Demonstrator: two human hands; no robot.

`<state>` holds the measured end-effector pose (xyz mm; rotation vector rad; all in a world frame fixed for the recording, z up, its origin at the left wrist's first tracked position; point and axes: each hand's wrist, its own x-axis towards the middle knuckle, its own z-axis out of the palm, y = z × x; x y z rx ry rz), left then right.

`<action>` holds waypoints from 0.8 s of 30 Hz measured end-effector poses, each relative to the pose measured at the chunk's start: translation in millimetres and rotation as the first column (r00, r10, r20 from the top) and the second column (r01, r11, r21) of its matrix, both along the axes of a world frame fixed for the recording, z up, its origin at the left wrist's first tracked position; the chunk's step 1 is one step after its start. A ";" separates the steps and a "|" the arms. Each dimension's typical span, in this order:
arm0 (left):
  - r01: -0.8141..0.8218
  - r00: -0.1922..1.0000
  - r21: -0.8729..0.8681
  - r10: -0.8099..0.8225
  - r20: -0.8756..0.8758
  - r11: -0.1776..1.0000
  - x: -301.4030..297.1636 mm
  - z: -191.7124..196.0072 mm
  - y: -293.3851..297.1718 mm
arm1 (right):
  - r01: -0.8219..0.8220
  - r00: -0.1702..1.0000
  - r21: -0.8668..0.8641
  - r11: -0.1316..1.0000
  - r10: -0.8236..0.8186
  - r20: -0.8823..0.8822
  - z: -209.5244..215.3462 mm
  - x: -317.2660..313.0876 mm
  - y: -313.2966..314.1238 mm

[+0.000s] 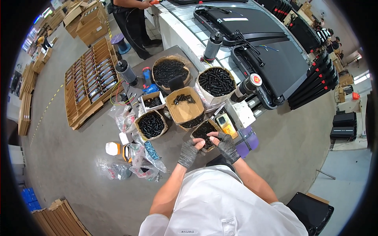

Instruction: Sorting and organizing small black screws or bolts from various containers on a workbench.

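Note:
Both my hands wear grey fingerless gloves and meet over a small cardboard box (213,123) full of small black parts that look like screws. My left hand (190,152) is at the box's near left edge, thumb and fingers drawn together. Opposite it, my right hand (227,147) curls at the near right edge, its thumb pointing inward. Whatever the fingertips pinch is too small to make out. Just beyond stands an open carton (182,114) with a few black pieces on its upper tray. A yellow-framed phone (227,125) lies right of the box.
Round tubs of black parts (170,70), (216,81) and a smaller tub (151,125) stand around. Cylindrical motors (126,73) and plastic bags (142,161) lie left. A conveyor (185,31) carries large black panels (271,63). Behind it stands a person (132,27).

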<state>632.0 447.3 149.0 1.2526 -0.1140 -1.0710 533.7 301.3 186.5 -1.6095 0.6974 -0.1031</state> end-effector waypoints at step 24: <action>0.054 0.986 -0.037 -0.047 0.159 0.998 -0.8 -16.2 3.6 | -0.024 1.000 -0.019 1.000 0.024 -0.006 7.5 1.4 10.0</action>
